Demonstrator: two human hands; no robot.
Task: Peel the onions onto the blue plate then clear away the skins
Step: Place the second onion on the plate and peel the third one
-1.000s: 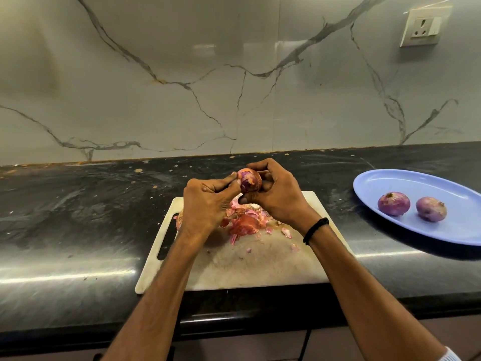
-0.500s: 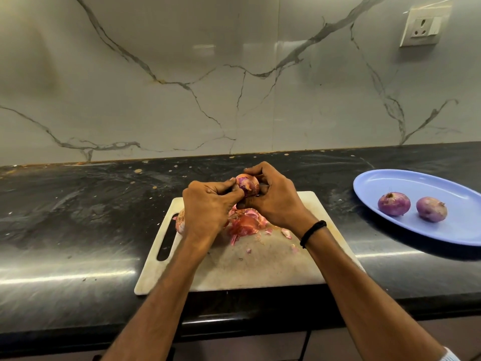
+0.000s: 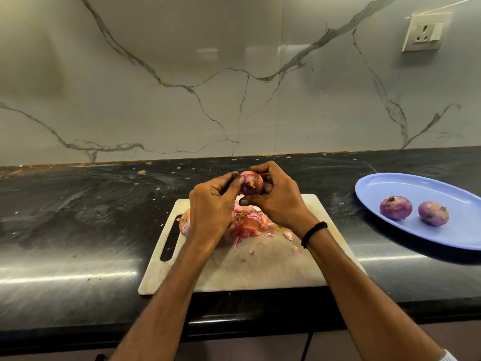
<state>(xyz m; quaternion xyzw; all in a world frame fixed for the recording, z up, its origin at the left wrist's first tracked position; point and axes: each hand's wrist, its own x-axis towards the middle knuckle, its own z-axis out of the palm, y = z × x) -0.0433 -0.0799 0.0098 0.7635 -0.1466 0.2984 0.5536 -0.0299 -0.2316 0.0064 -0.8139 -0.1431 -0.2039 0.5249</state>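
Observation:
A small red onion (image 3: 251, 182) with some skin still on it is held above the white cutting board (image 3: 260, 269). My right hand (image 3: 279, 201) cups it from the right, and my left hand (image 3: 212, 207) pinches at its left side with thumb and fingers. A heap of pink and red onion skins (image 3: 247, 225) lies on the board under my hands. Another unpeeled onion (image 3: 184, 221) peeks out on the board behind my left wrist. Two peeled purple onions (image 3: 395, 207) (image 3: 433, 213) rest on the blue plate (image 3: 390, 187) at the right.
The black stone counter (image 3: 78, 217) runs left to right, with its front edge close to me. A marble backsplash rises behind it, with a wall socket (image 3: 424, 32) at the upper right. Small skin scraps (image 3: 289, 234) dot the board.
Both hands have kept the onion and lifted it slightly. My left thumb and fingers have shifted on its left side, and the onion has turned a little.

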